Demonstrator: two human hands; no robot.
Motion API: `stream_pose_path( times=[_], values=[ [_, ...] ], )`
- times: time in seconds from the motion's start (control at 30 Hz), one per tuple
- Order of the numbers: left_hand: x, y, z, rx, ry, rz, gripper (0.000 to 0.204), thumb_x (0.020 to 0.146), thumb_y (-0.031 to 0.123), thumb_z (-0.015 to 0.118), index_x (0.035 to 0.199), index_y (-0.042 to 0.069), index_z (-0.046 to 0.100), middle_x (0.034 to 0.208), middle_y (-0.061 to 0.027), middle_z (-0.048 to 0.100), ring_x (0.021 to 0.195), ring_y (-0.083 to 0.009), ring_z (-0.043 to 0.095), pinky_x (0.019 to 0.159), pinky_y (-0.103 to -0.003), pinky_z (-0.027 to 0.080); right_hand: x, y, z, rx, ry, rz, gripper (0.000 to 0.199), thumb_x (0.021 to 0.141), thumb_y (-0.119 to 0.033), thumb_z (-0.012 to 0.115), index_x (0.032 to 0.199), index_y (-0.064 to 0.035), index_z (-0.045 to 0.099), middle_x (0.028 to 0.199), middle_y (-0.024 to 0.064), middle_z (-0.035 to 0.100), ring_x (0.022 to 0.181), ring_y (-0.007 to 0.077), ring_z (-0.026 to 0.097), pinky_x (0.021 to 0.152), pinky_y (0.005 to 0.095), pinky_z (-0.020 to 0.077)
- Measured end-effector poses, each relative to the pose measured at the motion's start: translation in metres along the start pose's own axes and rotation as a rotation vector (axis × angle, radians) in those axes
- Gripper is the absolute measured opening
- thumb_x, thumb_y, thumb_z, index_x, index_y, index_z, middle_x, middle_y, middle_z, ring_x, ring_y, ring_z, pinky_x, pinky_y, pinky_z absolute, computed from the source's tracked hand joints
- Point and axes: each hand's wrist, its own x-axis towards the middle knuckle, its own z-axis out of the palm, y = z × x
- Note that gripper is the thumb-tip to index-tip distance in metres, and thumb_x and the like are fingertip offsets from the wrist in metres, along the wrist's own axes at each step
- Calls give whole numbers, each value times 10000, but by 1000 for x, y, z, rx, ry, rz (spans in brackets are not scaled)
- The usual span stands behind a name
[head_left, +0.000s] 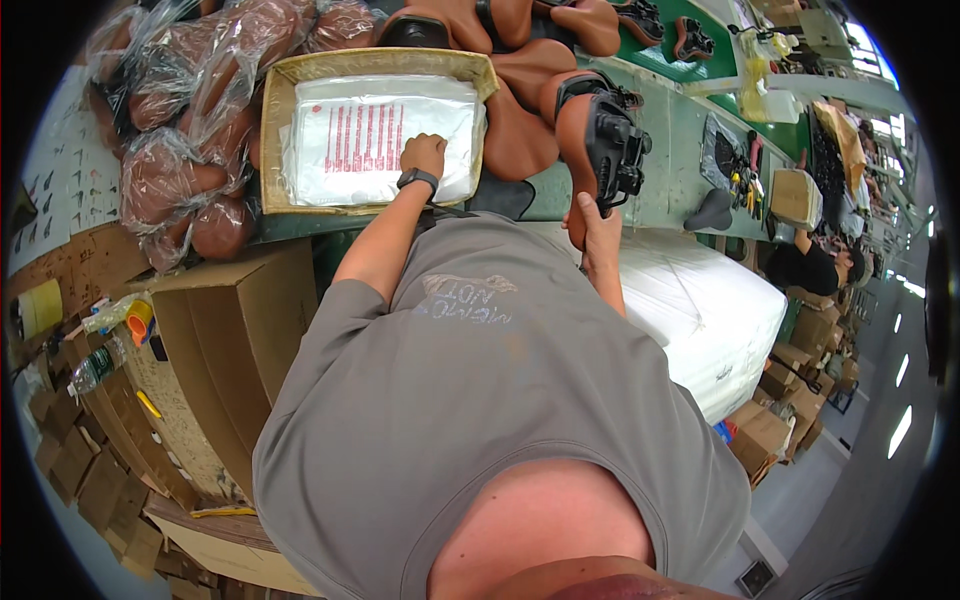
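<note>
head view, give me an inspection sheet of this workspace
surface: green workbench, mostly covered.
job's things: brown bicycle saddle with black underside rails, held on its nose; stack of clear plastic bags with red print in a shallow cardboard tray.
clutter: bare brown saddles behind the tray; bagged saddles piled at left; open carton below the bench; hand tools further along.
hands: left hand rests on the bags, watch on wrist; right hand grips the saddle nose.
cables: nothing seen.
surroundings: white wrapped stack at right, cartons on the floor, another person seated further down.
</note>
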Motion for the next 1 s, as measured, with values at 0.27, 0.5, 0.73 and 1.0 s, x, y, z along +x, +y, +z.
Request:
stream_pose_path(
  times=[0.27, 0.5, 0.73, 1.0],
  values=[
    [-10, -14, -100, -732, -82, -114, 282, 1120, 194, 586, 1138, 5, 794, 1023, -225, 813, 959, -412, 792, 863, -488, 617, 29, -49, 52, 15, -378, 178, 456, 917, -99, 899, 1268, -3, 624, 962, 99, 752, 790, 214, 757, 711, 377, 642],
    [-81, 50, -211, -423, -62, 232, 229, 1127, 143, 591, 1167, -39, 723, 997, -214, 804, 944, -369, 799, 852, -464, 612, 48, -67, 158, 174, -852, 438, 513, 1027, -188, 807, 1443, 22, 591, 1125, 166, 786, 981, 276, 812, 861, 389, 691],
    [-116, -15, -225, -1824, 211, -388, 215, 1178, 249, 613, 1192, 61, 717, 1041, -38, 746, 905, -161, 711, 797, -355, 607, 55, -67, 190, 165, -889, 433, 493, 1040, -175, 799, 1443, -9, 570, 1105, 126, 724, 921, 246, 743, 834, 391, 651],
    [-102, 30, -298, -1499, 29, -487, 183, 1144, 191, 677, 1133, 45, 785, 914, -1, 707, 813, -128, 638, 719, -296, 535, 57, -82, 131, -121, -972, -12, 693, 802, -38, 861, 1439, 20, 595, 1189, 111, 736, 999, 286, 730, 930, 427, 596]
  ],
)
